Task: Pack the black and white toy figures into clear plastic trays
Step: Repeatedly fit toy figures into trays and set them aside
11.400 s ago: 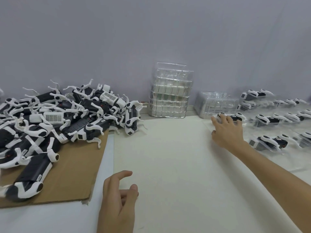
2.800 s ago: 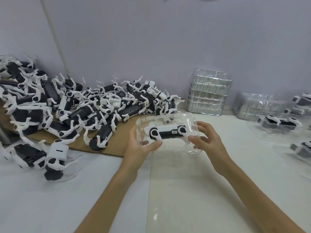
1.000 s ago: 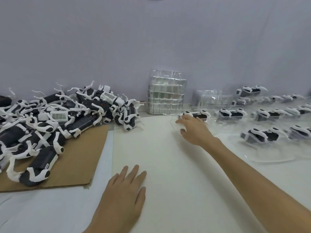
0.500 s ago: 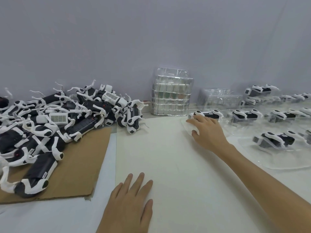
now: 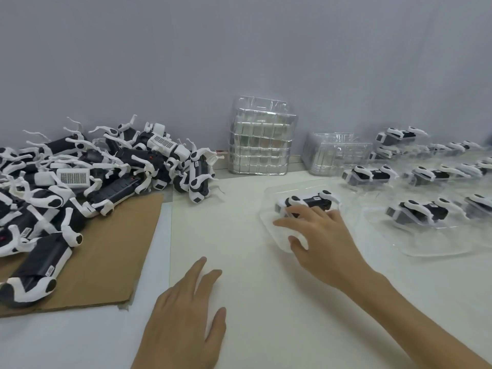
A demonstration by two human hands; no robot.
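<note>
Black-and-white toy figure (image 5: 310, 202) lies in clear plastic tray (image 5: 269, 199), tabletop (image 5: 239, 235) right of centre. Right hand (image 5: 322, 241) over tray's near side: grip spread, fingertips (image 5: 282, 223) touching figure and tray, thumb on near rim. Left hand (image 5: 186, 315) flat near front edge, grip spread, holding nothing. Loose figure pile (image 5: 93, 177) on brown cardboard sheet (image 5: 111, 257), left side. Stacked empty clear trays (image 5: 262, 145) at back edge. Packed trays (image 5: 418, 211) toward right edge.

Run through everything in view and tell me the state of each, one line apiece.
left hand: open, palm down, holding nothing.
right hand: open, fingers resting on the near tray.
near tray: one figure inside.
loose figures: unpacked, heaped at left.
tall tray stack: empty.
low tray stack: empty.
trays at right: a figure in each.
</note>
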